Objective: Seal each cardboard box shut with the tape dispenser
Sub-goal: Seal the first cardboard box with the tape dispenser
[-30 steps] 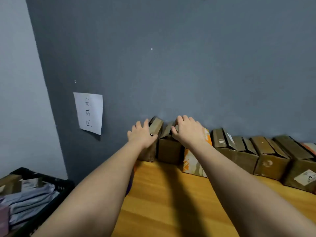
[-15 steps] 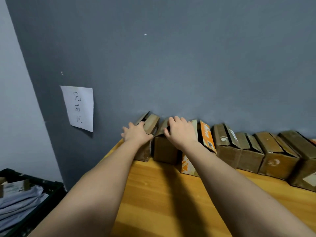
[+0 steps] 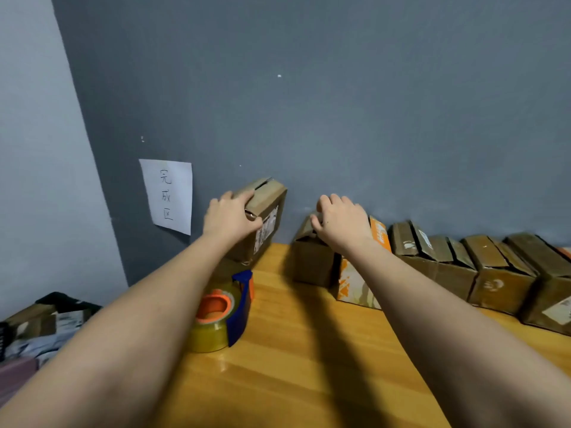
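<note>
My left hand [image 3: 230, 216] grips a small cardboard box [image 3: 262, 220] by its top edge and holds it raised and tilted near the grey wall. Its flaps are closed, with a white label on its side. My right hand [image 3: 340, 222] hovers with curled fingers over a brown box [image 3: 310, 261] at the left end of the row, and I cannot tell if it touches the flaps. Below the lifted box, a blue and orange tape dispenser [image 3: 224, 310] with a clear yellowish roll stands on the wooden table [image 3: 302, 350].
A row of several open-flapped cardboard boxes [image 3: 448, 264] lines the wall to the right, one orange and white [image 3: 360, 279]. A paper sign [image 3: 168, 196] hangs on the wall at left. A dark crate with packages [image 3: 37, 325] sits off the table's left edge.
My left hand has lifted the leftmost box off the table and away from the row. The tape dispenser has come into view. My right hand stays at the neighbouring box.
</note>
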